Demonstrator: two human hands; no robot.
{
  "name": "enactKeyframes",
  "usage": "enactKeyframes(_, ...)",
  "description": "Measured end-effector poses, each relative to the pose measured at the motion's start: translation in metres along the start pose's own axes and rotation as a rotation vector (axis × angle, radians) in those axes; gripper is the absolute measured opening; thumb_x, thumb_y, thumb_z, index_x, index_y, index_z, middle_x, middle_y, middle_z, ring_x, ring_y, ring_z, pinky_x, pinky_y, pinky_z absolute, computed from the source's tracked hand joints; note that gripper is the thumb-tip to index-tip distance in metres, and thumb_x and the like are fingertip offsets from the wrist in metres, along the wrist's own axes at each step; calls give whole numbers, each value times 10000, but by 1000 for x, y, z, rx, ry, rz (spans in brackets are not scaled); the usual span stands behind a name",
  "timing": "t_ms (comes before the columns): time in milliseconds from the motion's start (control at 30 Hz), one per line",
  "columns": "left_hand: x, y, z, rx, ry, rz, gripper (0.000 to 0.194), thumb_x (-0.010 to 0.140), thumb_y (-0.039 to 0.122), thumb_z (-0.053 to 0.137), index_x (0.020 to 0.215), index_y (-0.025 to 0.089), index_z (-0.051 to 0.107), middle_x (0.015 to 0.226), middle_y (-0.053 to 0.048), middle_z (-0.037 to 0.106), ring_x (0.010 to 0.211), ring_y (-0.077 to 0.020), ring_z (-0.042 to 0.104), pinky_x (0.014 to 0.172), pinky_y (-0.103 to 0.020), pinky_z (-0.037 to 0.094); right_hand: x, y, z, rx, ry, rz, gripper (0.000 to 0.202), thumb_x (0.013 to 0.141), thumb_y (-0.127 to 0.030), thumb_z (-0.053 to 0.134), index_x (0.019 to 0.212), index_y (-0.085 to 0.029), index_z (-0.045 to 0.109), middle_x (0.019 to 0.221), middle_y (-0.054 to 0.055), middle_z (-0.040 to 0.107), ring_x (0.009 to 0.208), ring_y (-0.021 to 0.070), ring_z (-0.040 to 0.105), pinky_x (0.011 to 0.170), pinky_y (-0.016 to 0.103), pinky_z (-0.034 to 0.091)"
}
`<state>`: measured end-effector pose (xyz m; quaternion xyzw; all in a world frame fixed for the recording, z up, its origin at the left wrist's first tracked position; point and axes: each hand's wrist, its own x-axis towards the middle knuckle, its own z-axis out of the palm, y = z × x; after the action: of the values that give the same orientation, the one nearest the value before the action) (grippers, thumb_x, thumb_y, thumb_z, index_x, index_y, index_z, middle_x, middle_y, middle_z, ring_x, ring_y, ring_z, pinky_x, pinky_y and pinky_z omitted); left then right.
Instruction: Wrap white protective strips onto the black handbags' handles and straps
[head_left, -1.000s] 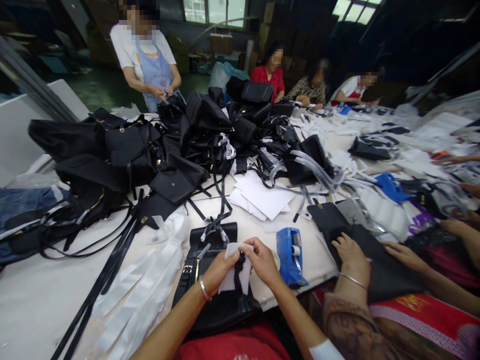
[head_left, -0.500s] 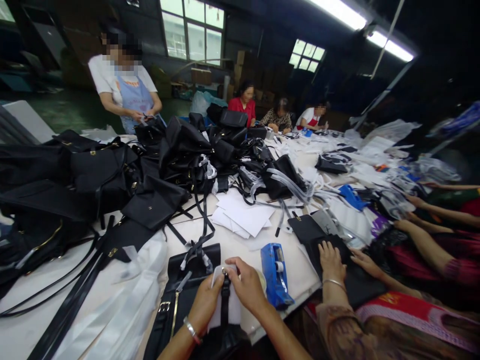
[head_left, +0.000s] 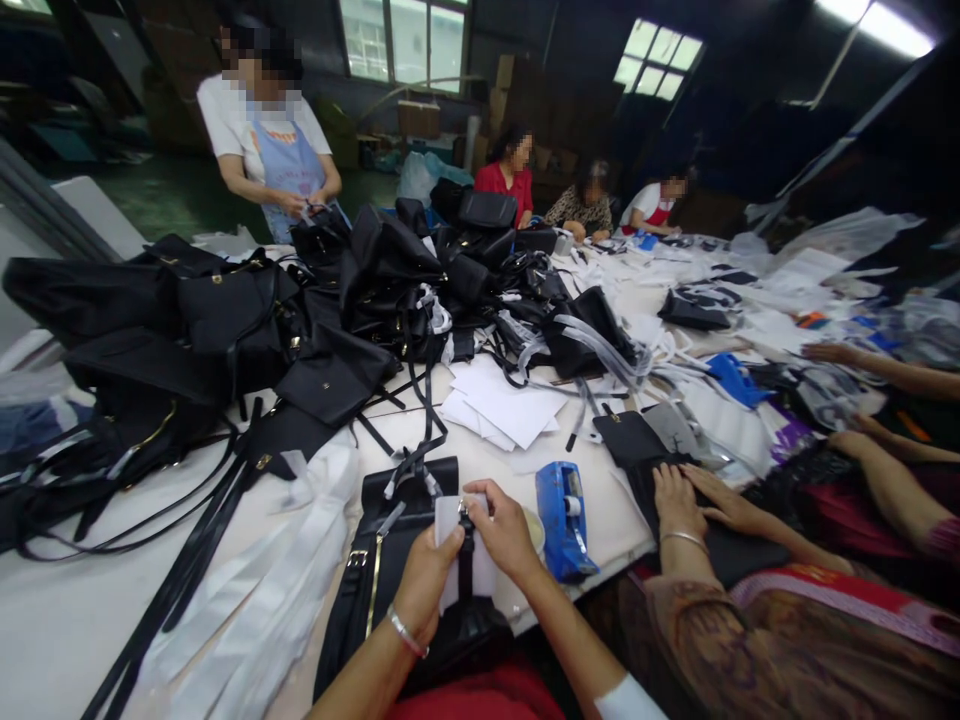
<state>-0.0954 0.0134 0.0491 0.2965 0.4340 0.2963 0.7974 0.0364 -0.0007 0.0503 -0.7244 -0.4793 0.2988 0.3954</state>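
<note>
Black leather-look bags [head_left: 232, 315] heaped far L on tbl [head_left: 45, 630]; next, loose white strips [head_left: 255, 590], thin, prob. v. light, prone to slide. Then, at near edge of tbl, black bag [head_left: 397, 545] w/ gold zip [head_left: 373, 590], lying under both hands: prob. med. wt., soft body, smooth skin; best taken by both sides, w/ no tug on zip. L hand [head_left: 424, 585] over bag, thumb and fingers closed on L edge of white sheet [head_left: 482, 582]. Sheet behind black strap [head_left: 466, 570]: looks like thin foam or paper, bendy, near weightless, easily creased; best held lightly at edge. Strap prob. supple but tough, fine to pull flat. At strap's top, metal buckle [head_left: 463, 508]: small, hard, poss. slippery; best nipped w/ fingertips. R hand [head_left: 502, 530] pinched narrow on buckle, thumb and curled index; exact contact partly hidden. Just R of that, round pale roll [head_left: 535, 528], half hidden, then blue tape dispenser [head_left: 559, 530], rigid, prob. heaviest at base.
</note>
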Motion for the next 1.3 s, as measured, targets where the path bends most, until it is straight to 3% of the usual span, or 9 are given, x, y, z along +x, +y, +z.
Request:
enactKeyframes(100, 3, -5, -2, 57, 39, 30, 494, 692, 370, 705, 1105, 108, 627, 979, -118, 696, 976, -279, 612, 817, -340, 476, -1, 3, 2, 21, -1, 22, 258, 820, -335, 470, 1011, -219, 599, 852, -3, 649, 664, 136, 547, 650, 248, 424)
enactKeyframes(300, 4, -7, -5, 60, -52, 63, 493, 744, 399, 655, 1151, 126, 604, 994, -110, 693, 941, -252, 622, 831, -344, 466, -2, 12, -1, 119, 15, 49, 297, 815, -409, 503, 1000, -202, 609, 702, -23, 590, 596, 130, 509, 578, 238, 409)
enactKeyframes(500, 2, -2, -6, 84, -88, 56, 491, 739, 409, 658, 1141, 130, 616, 949, -99, 700, 922, -237, 621, 846, -337, 454, -3, 10, -3, 154, -10, 78, 280, 825, -406, 502, 993, -208, 604, 751, -9, 627, 660, 147, 566, 622, 248, 439)
enactKeyframes(867, 10, -1, -1, 188, -84, 55, 492, 699, 417, 672, 1095, 128, 637, 974, -89, 690, 868, -244, 618, 789, -329, 465, -5, 2, -2, 0, 96, 1, 214, 838, -335, 474, 966, -230, 610, 888, 4, 675, 771, 165, 614, 695, 250, 448)
enactKeyframes(1067, 4, 0, -5, 142, -106, 25, 550, 701, 432, 671, 1155, 129, 608, 965, -105, 692, 897, -262, 622, 803, -353, 472, -6, 6, -2, 72, 19, -9, 209, 851, -319, 451, 962, -227, 603, 885, 6, 677, 793, 166, 625, 712, 247, 460)
enactKeyframes(1300, 4, 1, -7, 106, -153, -17, 581, 654, 479, 704, 1107, 120, 643, 952, -121, 698, 873, -269, 633, 810, -366, 475, -10, 3, -5, 62, 16, -6, 219, 855, -336, 450, 948, -226, 614, 865, 6, 681, 761, 163, 625, 703, 248, 459)
